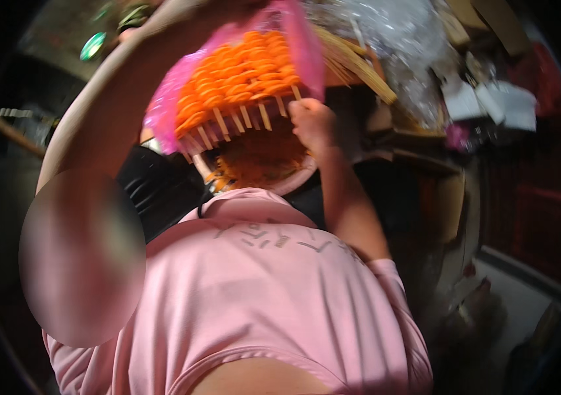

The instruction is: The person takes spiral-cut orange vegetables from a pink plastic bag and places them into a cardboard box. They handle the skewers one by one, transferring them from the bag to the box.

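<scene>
My right hand (312,123) is closed around the lower end of a thin wooden stick at the right side of a pink plastic bag (305,49). In the bag, orange disc-shaped pieces (241,74) are threaded on several sticks in packed rows, with bare stick ends pointing down towards me. My left arm reaches up across the left side; my left hand (241,10) is dark, blurred and partly cut off at the top edge, above the bag. Below the sticks lies a round basin with a pink rim (300,178), holding loose orange-brown bits.
A bundle of pale wooden sticks (359,66) lies right of the bag, beside crumpled clear plastic (403,34). White boxes (502,103) and an open cardboard box (450,202) stand further right. A green shiny round object (93,46) is at upper left.
</scene>
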`<state>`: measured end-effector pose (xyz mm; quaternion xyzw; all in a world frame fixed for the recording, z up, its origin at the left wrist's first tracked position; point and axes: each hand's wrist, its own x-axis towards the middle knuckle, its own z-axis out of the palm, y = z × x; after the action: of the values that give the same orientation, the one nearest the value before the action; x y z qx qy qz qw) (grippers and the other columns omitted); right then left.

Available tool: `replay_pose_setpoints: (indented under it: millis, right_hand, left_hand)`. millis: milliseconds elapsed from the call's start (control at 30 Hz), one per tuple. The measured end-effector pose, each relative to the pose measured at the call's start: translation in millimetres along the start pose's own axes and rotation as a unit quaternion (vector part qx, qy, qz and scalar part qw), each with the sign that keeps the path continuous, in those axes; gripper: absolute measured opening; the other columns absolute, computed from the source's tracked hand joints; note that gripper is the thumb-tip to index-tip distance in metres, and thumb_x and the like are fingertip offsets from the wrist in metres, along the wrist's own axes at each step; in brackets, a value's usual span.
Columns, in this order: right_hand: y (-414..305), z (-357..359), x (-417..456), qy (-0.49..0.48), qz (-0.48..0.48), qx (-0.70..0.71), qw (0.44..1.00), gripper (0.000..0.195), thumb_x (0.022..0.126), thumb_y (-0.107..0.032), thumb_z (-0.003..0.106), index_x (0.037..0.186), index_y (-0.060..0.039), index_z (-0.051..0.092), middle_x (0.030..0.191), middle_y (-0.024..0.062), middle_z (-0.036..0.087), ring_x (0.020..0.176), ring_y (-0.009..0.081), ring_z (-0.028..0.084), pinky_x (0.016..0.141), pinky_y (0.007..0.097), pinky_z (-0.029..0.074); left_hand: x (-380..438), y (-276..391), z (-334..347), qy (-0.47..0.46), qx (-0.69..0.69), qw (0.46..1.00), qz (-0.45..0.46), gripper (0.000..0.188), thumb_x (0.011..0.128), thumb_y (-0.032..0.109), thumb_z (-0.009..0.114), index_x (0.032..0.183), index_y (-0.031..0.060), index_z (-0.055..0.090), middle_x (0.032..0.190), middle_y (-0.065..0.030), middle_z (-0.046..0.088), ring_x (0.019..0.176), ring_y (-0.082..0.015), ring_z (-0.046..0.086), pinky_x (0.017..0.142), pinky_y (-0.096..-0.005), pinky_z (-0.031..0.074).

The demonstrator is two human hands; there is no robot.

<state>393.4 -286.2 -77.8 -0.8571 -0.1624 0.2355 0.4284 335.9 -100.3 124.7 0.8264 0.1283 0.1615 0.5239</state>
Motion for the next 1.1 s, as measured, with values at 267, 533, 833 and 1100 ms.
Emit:
replay_pose_setpoints:
  millis: [267, 533, 833, 1100]
  right_hand:
    - [-10, -79, -63, 0.125, -0.213, -0.016, 0.969, 0.024, 0.075, -0.017, 0.066, 0.095, -0.0050, 0.061, 0.073, 0.0108, 0.065, 0.070, 0.0241, 0.064, 0.063, 0.0327, 0.050]
    - [125, -229, -98, 0.361, -0.059, 0.244, 0.898, 0.016, 0.085, -0.009, 0.059, 0.098, -0.0029, 0.063, 0.082, 0.0039, 0.064, 0.068, 0.0090, 0.058, 0.063, 0.0218, 0.048]
    - [385, -230, -117, 0.253, 0.324, 0.034, 0.911, 0.035, 0.075, -0.021, 0.062, 0.106, -0.0039, 0.061, 0.098, 0.0130, 0.064, 0.094, 0.0238, 0.059, 0.084, 0.0341, 0.046]
    - [437, -229, -104, 0.262, 0.368, -0.041, 0.891, 0.048, 0.072, -0.020, 0.063, 0.116, -0.0023, 0.054, 0.113, 0.0162, 0.058, 0.106, 0.0289, 0.055, 0.090, 0.0394, 0.043]
  left_hand:
    - [-1, -31, -13, 0.018, -0.088, 0.995, -0.035, 0.024, 0.087, 0.022, 0.058, 0.104, 0.0047, 0.061, 0.068, 0.0053, 0.047, 0.057, -0.0040, 0.039, 0.053, -0.0194, 0.029]
    - [27, -63, -40, -0.012, -0.068, 0.996, -0.062, 0.024, 0.089, 0.019, 0.055, 0.109, 0.0048, 0.058, 0.067, 0.0051, 0.044, 0.055, -0.0037, 0.036, 0.051, -0.0195, 0.029]
    - [42, -86, -108, -0.076, -0.009, 0.995, -0.059, 0.031, 0.089, 0.010, 0.054, 0.119, 0.0047, 0.056, 0.109, -0.0006, 0.054, 0.082, -0.0055, 0.046, 0.069, -0.0192, 0.035]
    - [41, -90, -125, -0.100, 0.005, 0.993, -0.065, 0.033, 0.091, 0.004, 0.048, 0.124, 0.0064, 0.053, 0.136, -0.0050, 0.041, 0.122, -0.0142, 0.041, 0.096, -0.0263, 0.035]
